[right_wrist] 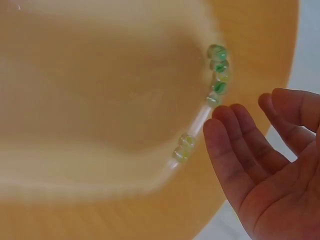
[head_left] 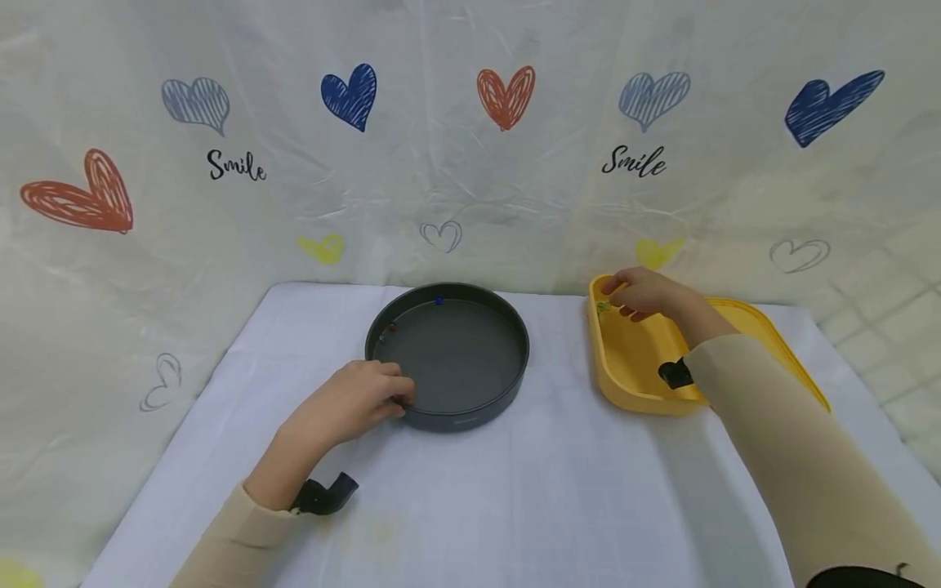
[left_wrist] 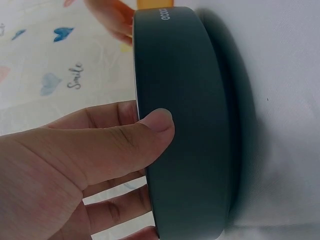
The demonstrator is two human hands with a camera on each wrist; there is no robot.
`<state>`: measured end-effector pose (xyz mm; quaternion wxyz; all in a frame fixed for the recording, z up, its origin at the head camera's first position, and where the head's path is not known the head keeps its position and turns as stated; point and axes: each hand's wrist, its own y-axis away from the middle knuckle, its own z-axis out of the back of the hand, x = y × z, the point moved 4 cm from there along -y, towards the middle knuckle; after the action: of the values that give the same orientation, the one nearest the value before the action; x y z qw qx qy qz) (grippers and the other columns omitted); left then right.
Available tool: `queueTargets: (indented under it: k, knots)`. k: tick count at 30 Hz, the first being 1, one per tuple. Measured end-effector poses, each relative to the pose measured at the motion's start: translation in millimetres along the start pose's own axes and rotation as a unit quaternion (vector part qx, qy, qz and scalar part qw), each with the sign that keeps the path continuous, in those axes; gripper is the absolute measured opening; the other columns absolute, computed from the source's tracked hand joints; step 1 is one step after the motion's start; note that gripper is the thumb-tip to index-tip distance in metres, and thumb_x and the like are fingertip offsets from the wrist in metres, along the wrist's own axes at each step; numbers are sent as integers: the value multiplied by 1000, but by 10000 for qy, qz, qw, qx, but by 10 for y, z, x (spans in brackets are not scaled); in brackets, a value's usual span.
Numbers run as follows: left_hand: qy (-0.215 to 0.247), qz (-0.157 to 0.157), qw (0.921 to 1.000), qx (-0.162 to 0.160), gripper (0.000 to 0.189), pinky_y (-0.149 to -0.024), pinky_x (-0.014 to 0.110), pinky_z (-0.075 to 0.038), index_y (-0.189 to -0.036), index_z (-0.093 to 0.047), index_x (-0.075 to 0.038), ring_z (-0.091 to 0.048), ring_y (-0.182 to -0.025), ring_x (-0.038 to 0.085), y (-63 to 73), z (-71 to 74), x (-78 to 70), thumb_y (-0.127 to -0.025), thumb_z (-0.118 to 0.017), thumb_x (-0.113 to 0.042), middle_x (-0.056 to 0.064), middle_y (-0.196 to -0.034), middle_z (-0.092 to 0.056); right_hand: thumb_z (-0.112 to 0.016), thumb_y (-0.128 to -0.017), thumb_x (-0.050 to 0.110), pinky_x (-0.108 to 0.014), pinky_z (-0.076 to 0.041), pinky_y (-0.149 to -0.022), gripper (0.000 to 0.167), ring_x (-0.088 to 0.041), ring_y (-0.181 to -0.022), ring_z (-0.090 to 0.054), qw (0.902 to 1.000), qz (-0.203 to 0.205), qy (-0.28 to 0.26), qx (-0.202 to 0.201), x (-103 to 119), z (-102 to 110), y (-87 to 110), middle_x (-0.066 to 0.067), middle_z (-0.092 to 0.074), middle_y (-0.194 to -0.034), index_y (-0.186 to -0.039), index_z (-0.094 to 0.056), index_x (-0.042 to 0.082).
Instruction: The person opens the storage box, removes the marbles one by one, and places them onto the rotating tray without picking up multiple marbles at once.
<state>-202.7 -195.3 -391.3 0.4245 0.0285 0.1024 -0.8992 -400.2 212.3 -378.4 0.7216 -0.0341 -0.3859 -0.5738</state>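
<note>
My left hand [head_left: 367, 394] grips the near-left rim of a round dark grey pan [head_left: 470, 419]. In the left wrist view the thumb [left_wrist: 159, 122] presses on the pan's outer wall, with the other fingers over the inside. A blue marble [head_left: 439, 301] and a red marble [head_left: 391, 327] lie in the pan along its edge, and a small clear one is beside the red. My right hand [head_left: 645, 294] hovers over the far-left corner of a yellow tray [head_left: 613, 385], holding nothing. Several green and yellow glass marbles [right_wrist: 218, 66] line the tray's curved edge, close to its relaxed fingertips [right_wrist: 214, 126].
Pan and tray stand apart on a white tablecloth [head_left: 544, 482]. Behind rises a pale curtain [head_left: 441, 180] printed with hearts and "Smile". A dark rounded object [head_left: 863, 578] shows at the bottom right corner. A black band [head_left: 323, 496] sits at the left wrist.
</note>
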Motion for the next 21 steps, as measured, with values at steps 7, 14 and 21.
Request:
queueTargets:
  k: [7,14,21]
  knots:
    - [5,-49,10000,-72,20,-71,30,-51,-86,-70,-25,-62,-76,11,1,2,-14,-78,-85,-15,-11,-83,-61,-48,-98,9,-49,-52,-93,43,-33,-98,-56,9981,-101,98,608,13,-116,-20,-25,-53,-119,-138,-42,-7]
    - [-13,2,10000,-49,19,-72,30,-52,-86,-70,-25,-63,-77,11,-15,2,-5,-79,-85,-16,-11,-84,-61,-51,-98,13,-45,-55,-90,44,-31,-97,-59,9957,-139,562,719,32,-159,-78,-19,-59,-107,-137,-44,-6]
    - [31,15,10000,-15,18,-73,30,-52,-87,-70,-25,-63,-78,11,-11,0,-8,-79,-84,-16,-11,-85,-62,-50,-99,13,-42,-54,-91,40,-30,-97,-59,9932,-339,856,707,31,-214,-107,-15,-56,-109,-136,-49,-2]
